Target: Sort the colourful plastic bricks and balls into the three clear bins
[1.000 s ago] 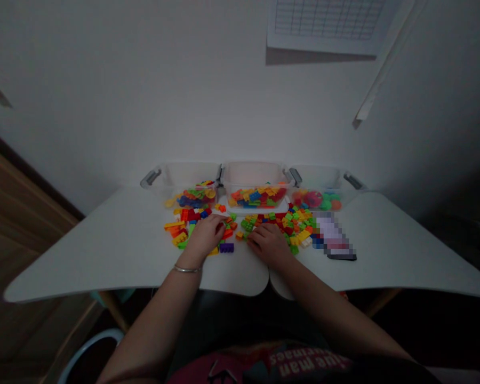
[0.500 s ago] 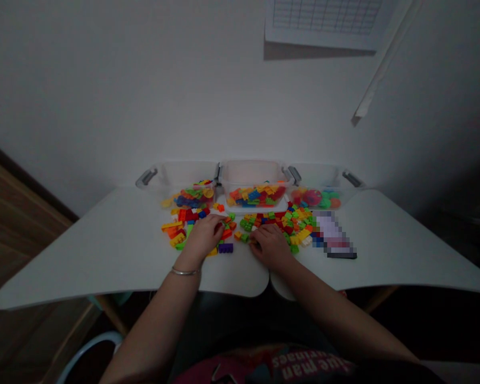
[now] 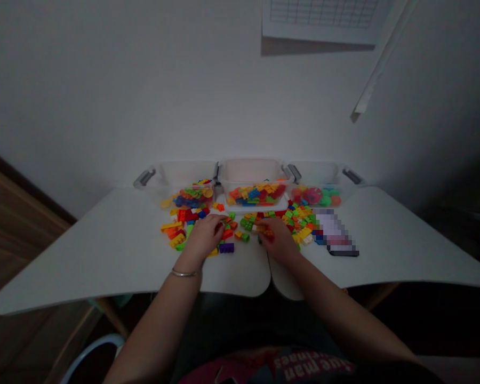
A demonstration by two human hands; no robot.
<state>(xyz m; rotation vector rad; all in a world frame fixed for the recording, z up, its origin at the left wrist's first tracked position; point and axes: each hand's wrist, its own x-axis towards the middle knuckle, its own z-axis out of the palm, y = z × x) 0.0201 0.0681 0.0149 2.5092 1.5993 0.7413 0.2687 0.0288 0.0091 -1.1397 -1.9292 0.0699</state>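
Observation:
Loose toy building bricks in many colours lie heaped on the white table under and between my hands. My left hand [image 3: 205,233] rests over the left heap, fingers curled and thumb near the fingertips; what lies under them is hidden. A purple brick [image 3: 226,248] sits just to its right, nearer me. My right hand [image 3: 279,240] is closed at the left side of the right heap [image 3: 300,220], with yellow-orange and red bricks [image 3: 260,229] showing at its fingers. Between the hands lie an orange brick [image 3: 238,234] and a green brick [image 3: 245,237].
Three clear plastic boxes stand along the wall: the left box [image 3: 184,173], middle box [image 3: 252,169] and right box [image 3: 318,173], each with colourful pieces inside. A phone [image 3: 336,232] lies right of the bricks. A seam divides the table [image 3: 104,250] near my right hand.
My right hand has shifted slightly right and away from the orange and green bricks, which now show more fully. My left hand stays in place.

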